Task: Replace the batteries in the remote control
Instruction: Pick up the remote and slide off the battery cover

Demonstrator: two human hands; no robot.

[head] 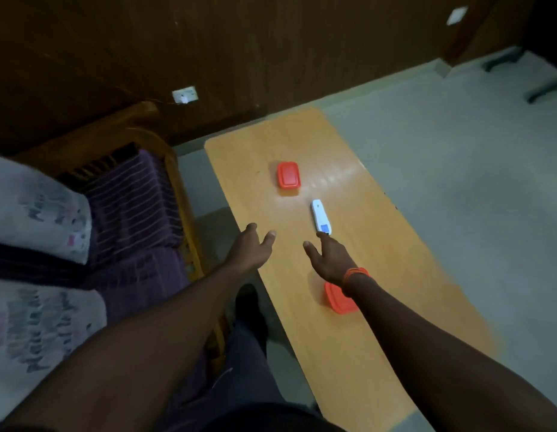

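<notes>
A white remote control [321, 217] lies flat at the centre of the wooden desk [358, 353], with a closed red box [288, 178] at its 11 o'clock and a second red container [338, 299] at its 6 o'clock, partly hidden by the right wrist. The right hand [328, 258] reaches over the desk, fingers [322, 236] loosely spread and empty, one fingertip at the remote's near end. The left hand [250, 244], at the remote's 8 o'clock, hovers with fingers spread, holding nothing.
</notes>
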